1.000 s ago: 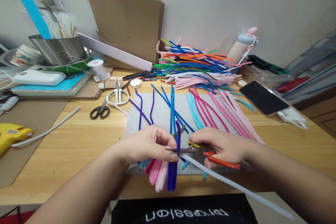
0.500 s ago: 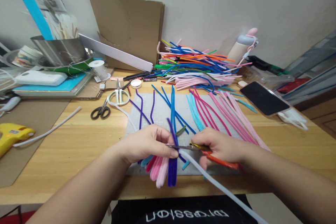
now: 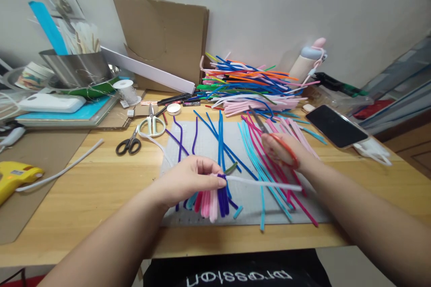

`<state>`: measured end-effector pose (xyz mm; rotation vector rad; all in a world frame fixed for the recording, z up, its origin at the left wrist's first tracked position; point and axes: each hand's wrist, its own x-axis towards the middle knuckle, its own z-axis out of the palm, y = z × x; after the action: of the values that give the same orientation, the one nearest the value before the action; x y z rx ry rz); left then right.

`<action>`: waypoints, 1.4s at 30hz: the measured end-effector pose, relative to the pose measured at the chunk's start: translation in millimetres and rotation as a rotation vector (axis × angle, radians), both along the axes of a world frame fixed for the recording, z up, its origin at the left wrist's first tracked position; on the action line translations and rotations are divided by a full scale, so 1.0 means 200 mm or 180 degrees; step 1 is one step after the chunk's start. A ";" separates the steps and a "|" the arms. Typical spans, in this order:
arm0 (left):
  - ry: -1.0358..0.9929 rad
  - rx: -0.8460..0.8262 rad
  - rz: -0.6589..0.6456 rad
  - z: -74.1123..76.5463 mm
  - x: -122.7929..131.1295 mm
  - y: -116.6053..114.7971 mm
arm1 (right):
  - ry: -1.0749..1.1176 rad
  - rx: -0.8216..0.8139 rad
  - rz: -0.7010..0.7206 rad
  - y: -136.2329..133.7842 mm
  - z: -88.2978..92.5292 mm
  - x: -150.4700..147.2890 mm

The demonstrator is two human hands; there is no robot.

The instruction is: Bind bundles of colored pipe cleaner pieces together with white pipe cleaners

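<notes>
My left hand (image 3: 191, 179) pinches a row of looped pipe cleaners (image 3: 213, 206) in purple, pale pink, pink, magenta and light blue; the loops point down toward the table's front edge. From the pinch a white pipe cleaner (image 3: 262, 183) sticks out to the right. In my right hand (image 3: 286, 150) are orange-handled scissors (image 3: 258, 121), blades pointing up and left, above magenta pipe cleaners (image 3: 257, 143). Light blue pipe cleaners (image 3: 266, 170) lie beside them on the grey cutting mat (image 3: 212, 143). Blue pipe cleaners (image 3: 220, 139) and a short light-blue offcut (image 3: 238, 212) are near my left hand.
A heap of mixed pipe cleaners (image 3: 249, 85) lies at the back before a cardboard sheet (image 3: 161, 40). White-handled scissors (image 3: 151, 125) and black scissors (image 3: 128, 145) are left of the mat. A phone (image 3: 336, 125) lies right, a yellow glue gun (image 3: 20, 175) far left.
The upright purple end at my left fingers is gone, cut short. My right hand has moved up and away with the scissors. The white pipe cleaner has swung up from the table's front edge.
</notes>
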<state>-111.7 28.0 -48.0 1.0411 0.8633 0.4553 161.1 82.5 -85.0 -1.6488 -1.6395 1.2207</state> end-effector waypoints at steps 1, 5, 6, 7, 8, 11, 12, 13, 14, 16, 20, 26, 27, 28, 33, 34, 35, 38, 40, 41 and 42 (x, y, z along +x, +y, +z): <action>-0.0013 -0.0009 -0.0024 0.00 0.00 0.00 | 0.0097 -0.0091 -0.0122 0.03 -0.01 0.04; -0.0076 -0.0060 -0.0175 -0.01 0.00 0.00 | -0.0850 -0.0087 -0.0460 0.15 0.00 0.21; -0.0038 -0.0010 -0.0154 -0.01 0.01 0.00 | -0.1341 0.0081 -0.0451 0.18 0.01 0.25; 0.0038 0.0084 -0.0090 -0.02 0.01 0.00 | -0.1865 0.0188 -0.0430 0.21 0.02 0.28; 0.0145 0.0212 -0.0008 -0.02 0.01 0.00 | -0.2301 0.0253 -0.0339 0.23 0.02 0.31; 0.0463 0.0634 0.0202 -0.04 0.01 0.01 | -0.2894 0.0270 -0.0103 0.26 0.04 0.33; 0.0519 0.0732 0.0212 -0.04 0.01 0.01 | -0.2926 0.0290 -0.0105 0.25 0.05 0.32; 0.0542 0.0811 0.0201 -0.04 0.01 0.01 | -0.2905 0.0382 -0.0115 0.24 0.07 0.30; 0.0543 0.0874 0.0184 -0.04 0.01 0.01 | -0.2833 0.0555 -0.0172 0.22 0.09 0.27; 0.0544 0.0968 0.0160 -0.05 0.01 0.01 | -0.2458 0.1138 -0.0161 0.15 0.14 0.18; 0.0768 0.1075 0.0152 -0.05 0.01 0.01 | -0.1103 0.1723 0.0466 -0.11 0.29 -0.08; 0.1143 0.1404 0.0102 -0.06 0.01 0.01 | -0.0729 0.1497 0.1409 -0.34 0.26 -0.37; 0.1167 0.1441 0.0092 -0.05 0.02 0.01 | -0.0659 0.1451 0.1352 -0.34 0.23 -0.39; 0.1188 0.1464 0.0090 -0.05 0.02 0.02 | -0.0563 0.1408 0.1300 -0.33 0.20 -0.40; 0.1286 0.1404 0.0188 -0.05 0.03 0.02 | 0.0028 0.1039 0.1050 -0.29 0.12 -0.41; 0.1286 0.1366 0.0188 -0.05 0.04 0.01 | 0.0112 0.0973 0.1004 -0.29 0.12 -0.41; 0.1280 0.1334 0.0179 -0.05 0.04 0.01 | 0.0182 0.0933 0.0971 -0.29 0.12 -0.41; 0.1298 0.1316 0.0090 -0.05 0.04 0.01 | 0.0322 0.0913 0.0964 -0.30 0.11 -0.41; 0.1334 0.1357 0.0019 -0.05 0.04 0.00 | 0.0341 0.0955 0.1039 -0.30 0.10 -0.41; 0.1345 0.1364 -0.0012 -0.05 0.04 0.00 | 0.0330 0.1014 0.1074 -0.30 0.09 -0.40; 0.1350 0.1367 -0.0041 -0.06 0.04 0.00 | 0.0312 0.1086 0.1115 -0.30 0.08 -0.40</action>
<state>-104.0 28.8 -59.4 1.5736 1.1621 0.4246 80.9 21.7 -68.1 -1.1113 -1.9998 1.0808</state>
